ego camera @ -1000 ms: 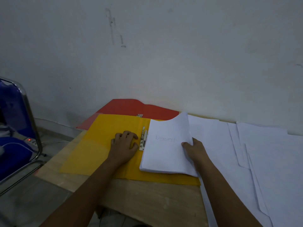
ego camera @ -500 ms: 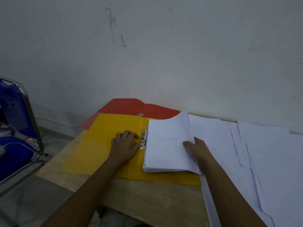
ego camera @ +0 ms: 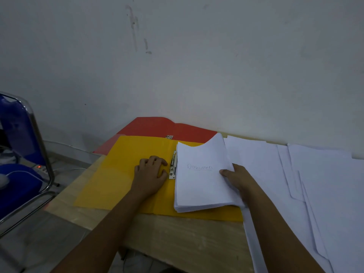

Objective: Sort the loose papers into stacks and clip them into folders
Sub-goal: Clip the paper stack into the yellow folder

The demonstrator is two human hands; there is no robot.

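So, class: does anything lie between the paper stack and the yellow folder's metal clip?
Nothing visible does. The paper stack lies on the yellow folder, its left edge right beside the metal clip.

— What does the person wear on the arms?

— Nothing that shows. Both forearms are bare from the lower edge of the view up to the wrists, with no sleeve, cuff, watch or band on them.

— And the hands?

— The left hand [ego camera: 150, 173] and the right hand [ego camera: 237, 177] are bare too: no gloves and no rings on the fingers that show.
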